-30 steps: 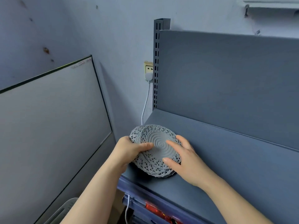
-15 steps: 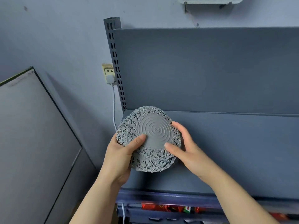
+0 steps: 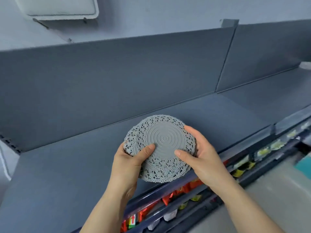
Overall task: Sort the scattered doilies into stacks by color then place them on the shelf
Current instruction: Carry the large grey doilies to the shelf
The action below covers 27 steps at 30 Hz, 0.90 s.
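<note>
Both hands hold the stack of grey doilies (image 3: 160, 148) over the shelf (image 3: 67, 165), near its front edge. The left hand (image 3: 129, 163) and right hand (image 3: 201, 156) each pinch the stack, thumbs on top. It seems tilted, clear of the shelf directly below; neither hand is nearer.

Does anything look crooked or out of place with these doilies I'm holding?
Slightly. The grey doily stack, gripped by the left hand and right hand over the shelf, is uneven: lower doilies peek out past the top one along its left and near edges. No tears show.
</note>
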Available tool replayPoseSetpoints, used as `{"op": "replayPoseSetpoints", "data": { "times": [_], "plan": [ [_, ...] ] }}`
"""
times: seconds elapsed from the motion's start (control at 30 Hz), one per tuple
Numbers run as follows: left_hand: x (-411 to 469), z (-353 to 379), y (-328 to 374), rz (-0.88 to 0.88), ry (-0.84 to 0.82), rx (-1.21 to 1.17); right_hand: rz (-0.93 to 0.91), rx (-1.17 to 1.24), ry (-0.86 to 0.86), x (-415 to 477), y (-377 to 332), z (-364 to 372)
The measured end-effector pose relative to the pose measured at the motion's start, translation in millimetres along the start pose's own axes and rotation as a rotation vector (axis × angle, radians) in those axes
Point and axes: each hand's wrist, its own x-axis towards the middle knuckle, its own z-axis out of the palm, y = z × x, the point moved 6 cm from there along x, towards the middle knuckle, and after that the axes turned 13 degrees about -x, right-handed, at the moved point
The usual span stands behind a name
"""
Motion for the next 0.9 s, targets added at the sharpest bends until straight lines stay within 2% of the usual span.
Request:
{"op": "replayPoseSetpoints", "data": {
  "times": [0.43, 0.9],
  "plan": [
    [24.1, 288.3, -172.9, -0.089, -0.263, 0.080, 0.146, -0.131, 0.352, -19.2, 121.4, -306.9],
    [71.2, 526.1, -323.7, -0.223, -0.512, 0.147, 0.312, -0.065, 0.595, -2.2, 229.9, -530.6]
  ]
}}
